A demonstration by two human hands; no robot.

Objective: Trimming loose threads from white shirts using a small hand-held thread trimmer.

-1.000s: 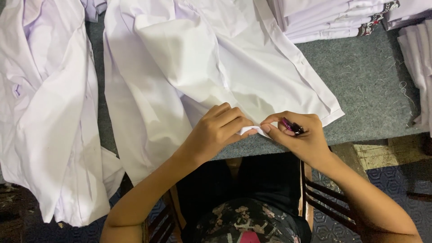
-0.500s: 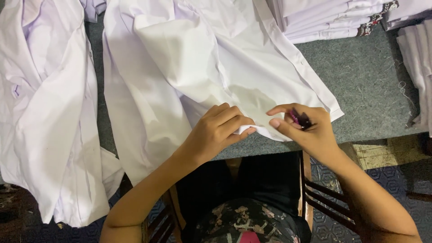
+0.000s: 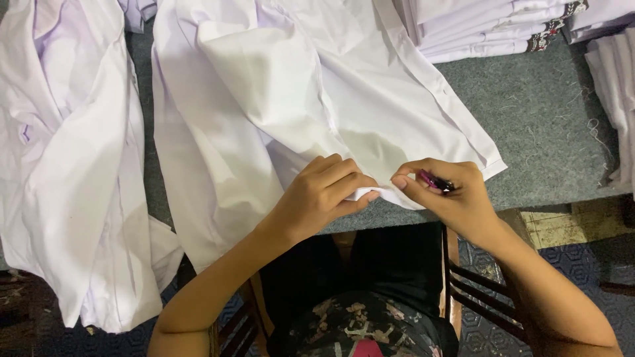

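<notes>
Grey felt-covered worktable (image 3: pixel 549 125), loose threads scattered; white cotton shirt (image 3: pixel 317 99) spread above both hands; left hand (image 3: pixel 317 198) pinching its hem corner; right hand (image 3: pixel 450 198) pinching beside it, curled round small dark trimming snips (image 3: pixel 436 182); risk of nicking fabric if hem slackens.

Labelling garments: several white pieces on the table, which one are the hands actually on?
The middle white garment, spread flat: the left hand and right hand pinch its lower edge at the table's front. The left garment and the folded stack lie untouched.
</notes>
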